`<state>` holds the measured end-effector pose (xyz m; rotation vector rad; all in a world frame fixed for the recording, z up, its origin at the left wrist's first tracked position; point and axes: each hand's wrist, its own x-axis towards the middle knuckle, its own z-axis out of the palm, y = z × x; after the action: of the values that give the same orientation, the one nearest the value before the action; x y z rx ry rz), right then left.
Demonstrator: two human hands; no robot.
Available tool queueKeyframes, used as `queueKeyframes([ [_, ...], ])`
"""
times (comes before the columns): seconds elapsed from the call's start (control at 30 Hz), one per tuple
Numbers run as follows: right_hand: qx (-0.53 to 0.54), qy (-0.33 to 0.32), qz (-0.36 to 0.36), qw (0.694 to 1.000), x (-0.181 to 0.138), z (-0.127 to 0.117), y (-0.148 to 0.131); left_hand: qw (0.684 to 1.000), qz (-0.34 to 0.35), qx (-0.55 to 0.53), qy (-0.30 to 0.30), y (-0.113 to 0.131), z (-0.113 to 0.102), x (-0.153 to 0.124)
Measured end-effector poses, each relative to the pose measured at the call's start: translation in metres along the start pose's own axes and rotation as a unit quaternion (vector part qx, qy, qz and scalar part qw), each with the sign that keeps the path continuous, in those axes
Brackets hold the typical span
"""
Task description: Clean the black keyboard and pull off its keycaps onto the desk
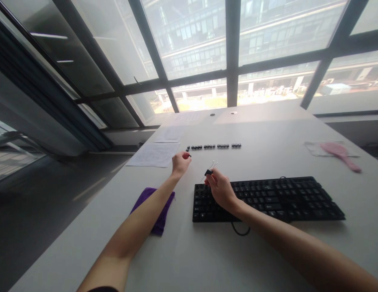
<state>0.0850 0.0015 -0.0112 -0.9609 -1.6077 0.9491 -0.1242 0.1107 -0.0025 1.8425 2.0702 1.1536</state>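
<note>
My left hand [180,163] is stretched forward and pinched on a small black keycap [189,155], just below the left end of a row of removed black keycaps [213,146] on the white table [268,134]. My right hand [221,188] hovers over the upper left corner of a black keyboard [268,198]. Its fingers are closed on a wire keycap puller [209,169] with a black grip and thin metal loops pointing up.
A purple cloth [156,211] lies under my left forearm. Printed paper sheets [154,155] sit at the left rear. A pink brush [341,153] on a clear bag lies far right. The table's left edge drops to a dark floor. Large windows stand behind.
</note>
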Motion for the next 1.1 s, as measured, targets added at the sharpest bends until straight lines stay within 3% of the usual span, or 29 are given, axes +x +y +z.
queueKeyframes([
  [0.13, -0.005, -0.006, -0.001, 1.000, 0.001, 0.000, 0.000, 0.999, -0.029, 0.026, 0.017, -0.013, 0.026, 0.026],
  [0.3, -0.009, -0.016, -0.010, 1.000, 0.000, 0.001, -0.002, 0.998, -0.032, 0.042, 0.035, -0.022, 0.041, 0.037],
  [1.1, -0.001, -0.030, -0.006, 1.000, -0.001, -0.001, -0.005, 0.994, -0.068, 0.049, 0.072, -0.032, 0.053, 0.049],
])
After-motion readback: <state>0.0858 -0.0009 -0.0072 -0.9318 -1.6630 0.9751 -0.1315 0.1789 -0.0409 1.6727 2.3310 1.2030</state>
